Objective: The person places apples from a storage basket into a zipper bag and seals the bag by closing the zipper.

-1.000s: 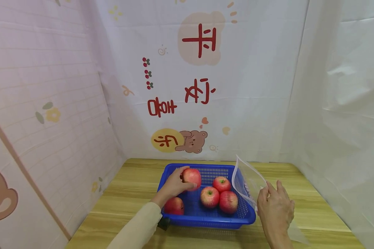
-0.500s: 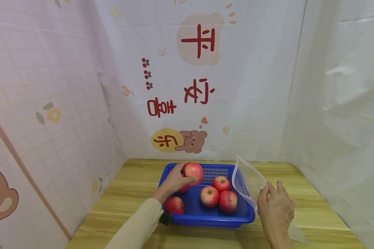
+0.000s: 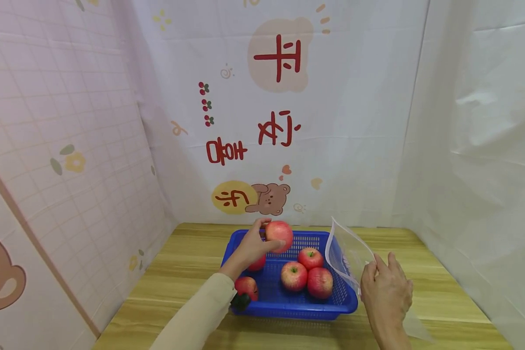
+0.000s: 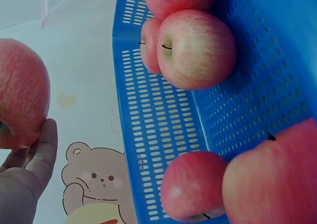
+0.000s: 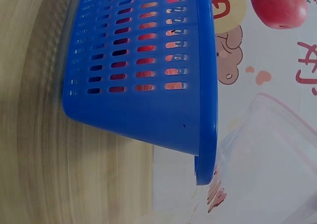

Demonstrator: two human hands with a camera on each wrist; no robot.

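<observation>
My left hand (image 3: 252, 247) grips a red apple (image 3: 279, 236) above the back left of a blue plastic basket (image 3: 288, 307). In the left wrist view the fingers (image 4: 45, 152) curl under that apple (image 4: 22, 95), away from the basket wall. Several more apples sit in the basket: a cluster with one pale-striped apple (image 3: 294, 276) on the right, and others such as the front-left apple (image 3: 247, 288) on the left. My right hand (image 3: 387, 291) pinches the edge of a clear zip bag (image 3: 354, 253), whose mouth gapes toward the basket's right side.
The basket stands on a wood-grain table (image 3: 157, 287). A white printed cloth (image 3: 354, 121) hangs behind and on both sides. A small dark object (image 3: 240, 301), at my left wrist, overlaps the basket's front-left corner.
My left hand has lifted the apple up and a little to the right, uncovering another apple beneath. The right hand and the bag have stayed nearly still.
</observation>
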